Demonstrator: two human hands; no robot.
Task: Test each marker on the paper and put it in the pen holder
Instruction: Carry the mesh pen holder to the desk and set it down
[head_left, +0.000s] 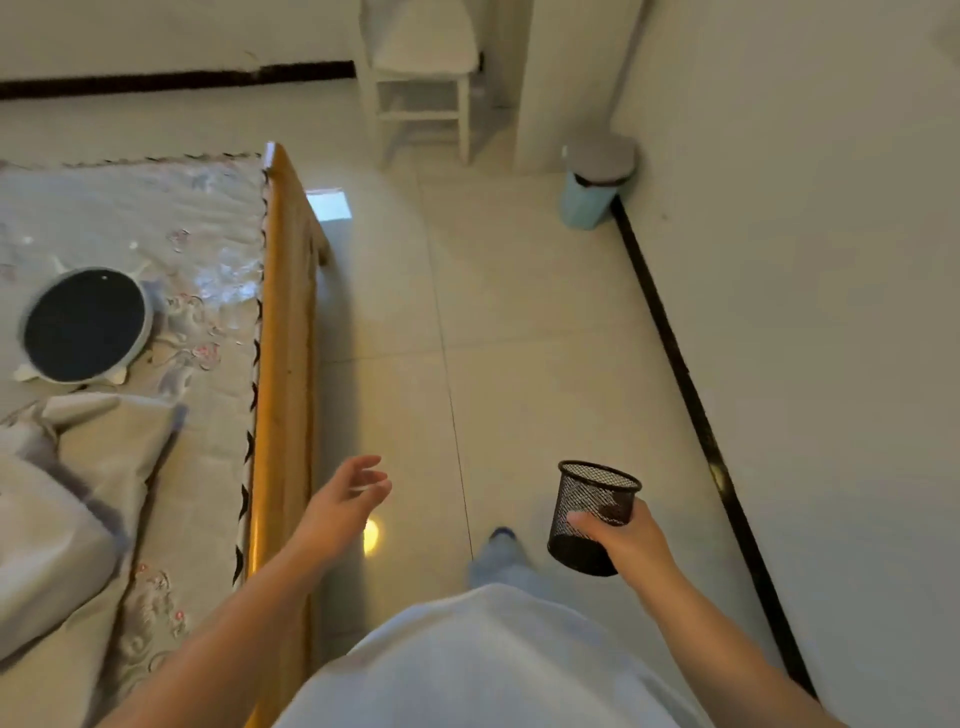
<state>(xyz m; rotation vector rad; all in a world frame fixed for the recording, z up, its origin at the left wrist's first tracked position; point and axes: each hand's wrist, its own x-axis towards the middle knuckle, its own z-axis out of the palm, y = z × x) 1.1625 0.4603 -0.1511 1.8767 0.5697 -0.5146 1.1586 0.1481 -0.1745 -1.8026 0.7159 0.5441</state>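
Note:
My right hand grips a black wire-mesh pen holder from its right side, thumb on the front, and carries it upright above the tiled floor. The holder looks empty through the mesh. My left hand hangs in the air over the floor beside the bed frame, fingers relaxed and spread, holding nothing. No markers and no paper are in view.
A bed with an orange wooden side rail fills the left, with a round black-faced device and a folded quilt on it. Ahead stand a white chair and a lidded light-blue bin by the wall.

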